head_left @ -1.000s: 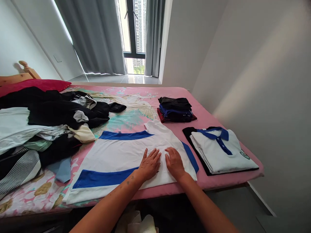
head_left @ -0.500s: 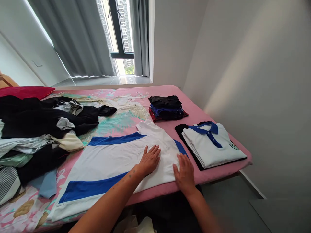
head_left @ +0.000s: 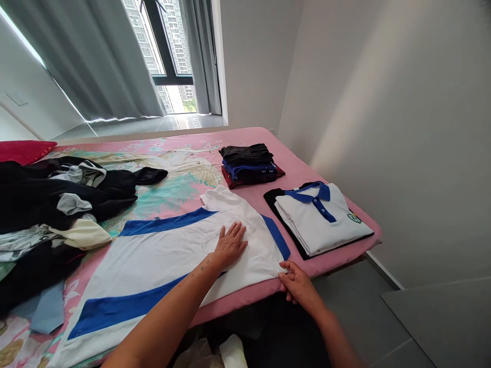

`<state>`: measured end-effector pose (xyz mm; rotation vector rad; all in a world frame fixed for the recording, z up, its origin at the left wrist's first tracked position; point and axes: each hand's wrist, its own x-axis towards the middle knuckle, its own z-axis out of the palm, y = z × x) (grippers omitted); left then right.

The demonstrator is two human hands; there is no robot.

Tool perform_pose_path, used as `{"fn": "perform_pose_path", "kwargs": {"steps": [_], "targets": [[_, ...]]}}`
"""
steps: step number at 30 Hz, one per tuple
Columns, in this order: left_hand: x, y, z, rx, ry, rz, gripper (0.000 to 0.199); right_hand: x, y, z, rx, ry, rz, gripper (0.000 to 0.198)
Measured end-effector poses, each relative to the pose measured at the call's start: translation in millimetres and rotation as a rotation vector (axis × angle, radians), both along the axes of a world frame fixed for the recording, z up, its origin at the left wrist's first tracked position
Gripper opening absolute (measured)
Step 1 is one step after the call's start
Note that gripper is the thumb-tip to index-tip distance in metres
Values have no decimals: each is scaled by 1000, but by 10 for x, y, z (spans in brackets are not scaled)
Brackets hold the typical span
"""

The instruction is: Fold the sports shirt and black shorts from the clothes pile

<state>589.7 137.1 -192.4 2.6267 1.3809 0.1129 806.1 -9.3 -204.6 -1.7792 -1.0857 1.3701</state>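
A white shirt (head_left: pixel 164 255) with blue bands lies spread on the bed, its collar end toward the right. My left hand (head_left: pixel 231 244) rests flat on the upper part of the shirt with its fingers stretched out. At the shirt's near right corner, beside the blue-edged part, my right hand (head_left: pixel 295 281) pinches the fabric between thumb and fingers. A folded white polo shirt (head_left: pixel 326 230) with a blue collar lies on dark cloth just to the right of the spread shirt.
A stack of folded dark clothes (head_left: pixel 249 166) stands farther back on the pink bed (head_left: pixel 253 135). Loose clothes (head_left: pixel 69 204) heap up on the left, in front of a red pillow (head_left: pixel 25 151). The bed's edge runs close to my body; grey floor (head_left: pixel 353 296) shows at right.
My right hand has moved from lying on the shirt to its near corner and closed on the fabric there. My left hand stays on the shirt. The view has shifted to the right.
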Motion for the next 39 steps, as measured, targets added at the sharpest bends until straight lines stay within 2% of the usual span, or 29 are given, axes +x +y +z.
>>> {"fn": "perform_pose_path", "kwargs": {"steps": [4,7,10,17,21,23,24,27,29,33,39], "targets": [[15,-3,-30,16,17,20,54,53,62,156,-51,-277,94,33],[34,3,-57,33,29,36,55,34,112,204,-57,-330,131,30],[43,2,-60,32,36,42,55,2,141,143,-30,-290,112,30],[55,-5,-56,21,37,38,56,19,1,-40,15,-460,16,38],[26,28,-19,-40,19,16,57,-53,-30,88,72,-680,-48,24],[7,34,12,-57,1,4,57,-138,1,210,176,-708,-91,23],[2,29,24,-55,-8,-1,56,-195,35,271,273,-700,-88,24],[8,-10,40,-41,-24,-10,55,-403,228,388,640,-670,58,29],[6,-43,41,-44,-34,-13,54,-546,416,376,790,-690,211,34],[-146,-82,59,-39,-59,17,53,-746,786,211,807,-803,391,42],[-612,-161,2,-34,-46,125,60,-1002,1142,50,803,-903,487,46]]}}
